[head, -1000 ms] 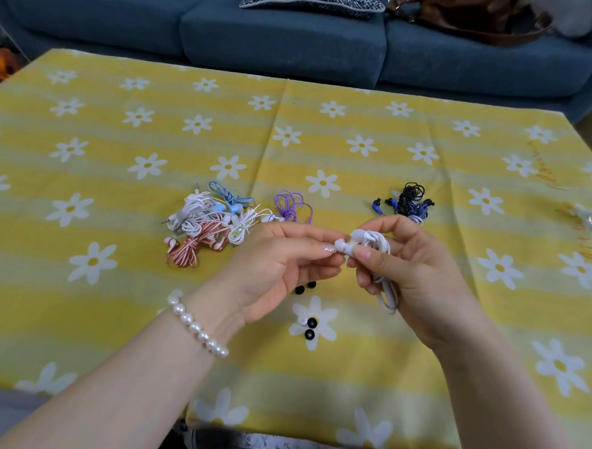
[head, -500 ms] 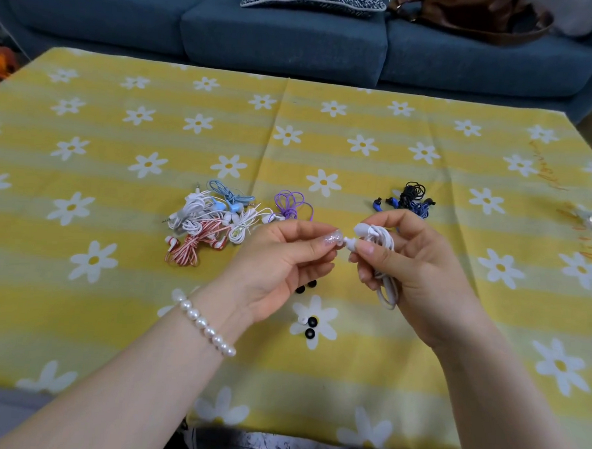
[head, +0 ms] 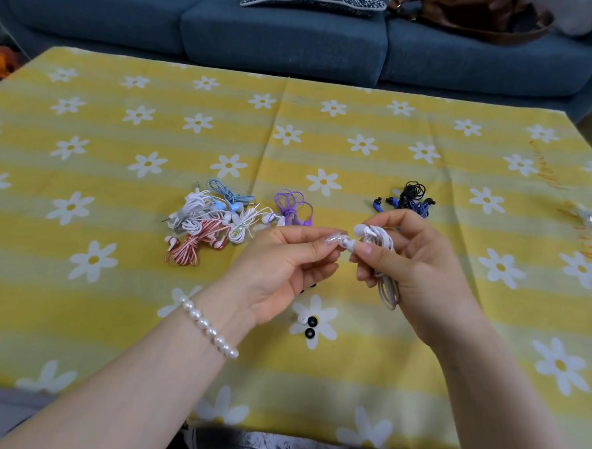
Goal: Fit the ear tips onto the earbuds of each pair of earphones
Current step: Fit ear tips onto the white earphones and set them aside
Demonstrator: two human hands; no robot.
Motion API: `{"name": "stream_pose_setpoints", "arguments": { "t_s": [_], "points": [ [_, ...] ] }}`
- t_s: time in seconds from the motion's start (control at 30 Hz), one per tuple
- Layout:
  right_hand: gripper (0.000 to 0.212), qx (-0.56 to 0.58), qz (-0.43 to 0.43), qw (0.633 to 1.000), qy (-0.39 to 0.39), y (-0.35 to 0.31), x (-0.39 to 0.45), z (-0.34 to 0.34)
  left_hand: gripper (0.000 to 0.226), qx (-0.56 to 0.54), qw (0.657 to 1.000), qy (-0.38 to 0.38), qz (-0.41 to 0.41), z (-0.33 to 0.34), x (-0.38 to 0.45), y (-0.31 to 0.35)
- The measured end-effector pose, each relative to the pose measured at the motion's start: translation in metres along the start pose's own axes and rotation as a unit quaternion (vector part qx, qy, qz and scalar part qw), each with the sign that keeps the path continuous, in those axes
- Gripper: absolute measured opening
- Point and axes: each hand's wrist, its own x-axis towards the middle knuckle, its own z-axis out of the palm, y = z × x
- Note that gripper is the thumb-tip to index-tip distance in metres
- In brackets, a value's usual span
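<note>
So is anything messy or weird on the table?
Mostly the heap of earphones: white, blue and red cords lie tangled together. A few loose ear tips sit scattered on the tablecloth. Nothing looks broken or spilled.

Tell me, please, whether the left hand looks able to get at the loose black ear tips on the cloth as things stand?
Probably yes. The black ear tips lie bare on the tablecloth just beside and below the left hand, with nothing over them. But its fingers are pinching at the white earphones that the right hand grips, so it must let go first.

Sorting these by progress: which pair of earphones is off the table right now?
The white coiled earphones, gripped in the right hand. The red-striped, light blue, purple and dark blue pairs all lie on the tablecloth.
</note>
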Motion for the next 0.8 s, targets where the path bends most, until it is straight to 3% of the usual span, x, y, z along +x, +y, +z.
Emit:
{"name": "stream_pose_setpoints", "arguments": {
  "t_s": [0.1,0.4,0.63,0.8],
  "points": [
    [0.021,-0.007,-0.011,1.000,0.008,-0.001,0.000,0.001,0.013,-0.018,1.000,-0.008,-0.014,0.000,0.000,-0.001],
    [0.023,-0.095,-0.058,0.991,0.068,0.002,-0.002,0.007,0.023,-0.062,0.998,0.001,-0.029,0.001,0.002,-0.008],
    [0.024,-0.119,-0.053,0.989,0.068,0.001,-0.002,0.005,0.016,0.009,1.000,0.008,0.018,0.003,0.001,-0.011],
    [0.027,-0.198,-0.074,0.974,0.086,0.005,-0.002,0.006,0.018,0.087,0.994,0.009,0.061,0.004,0.000,-0.015]
  ]
}}
